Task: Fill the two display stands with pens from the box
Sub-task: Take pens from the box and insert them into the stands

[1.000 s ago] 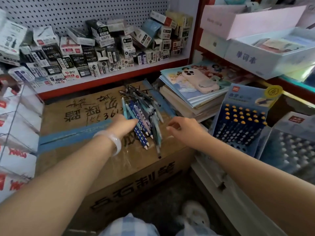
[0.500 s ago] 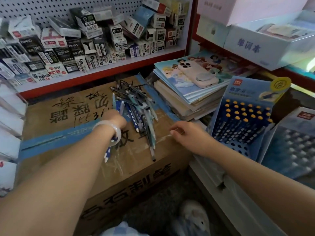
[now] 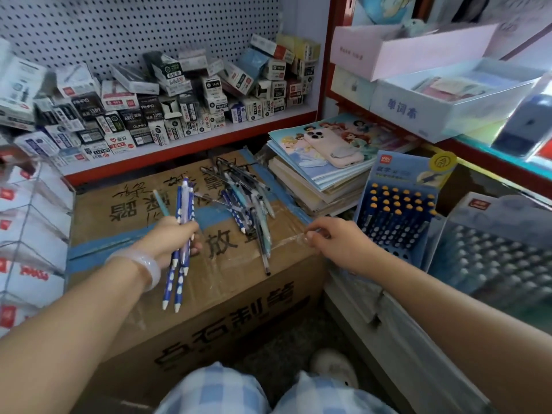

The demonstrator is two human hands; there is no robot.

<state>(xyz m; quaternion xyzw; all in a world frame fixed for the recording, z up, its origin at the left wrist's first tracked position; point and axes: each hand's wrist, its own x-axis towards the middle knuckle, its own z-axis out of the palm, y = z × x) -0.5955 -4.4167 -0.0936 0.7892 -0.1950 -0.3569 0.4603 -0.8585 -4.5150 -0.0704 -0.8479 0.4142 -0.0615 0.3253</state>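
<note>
Left hand holding a bundle of pens above the carton; right hand resting at the carton's edge.

The left hand (image 3: 171, 237) is gripping a small bundle of pens (image 3: 180, 234), its fingers curled round their middles, so that the tips are pointing down towards the wearer and the caps are pointing up and away. A loose pile of pens (image 3: 245, 201) is lying on the taped cardboard box (image 3: 209, 282), just to the right of the held bundle. The right hand (image 3: 334, 240) is resting at the box's right edge, its fingers (image 3: 309, 234) curling loosely and holding no pen. The blue display stand (image 3: 400, 204), partly filled with yellow-capped pens, is standing just beyond the right hand; the second display stand (image 3: 495, 246) is standing to its right.
</note>
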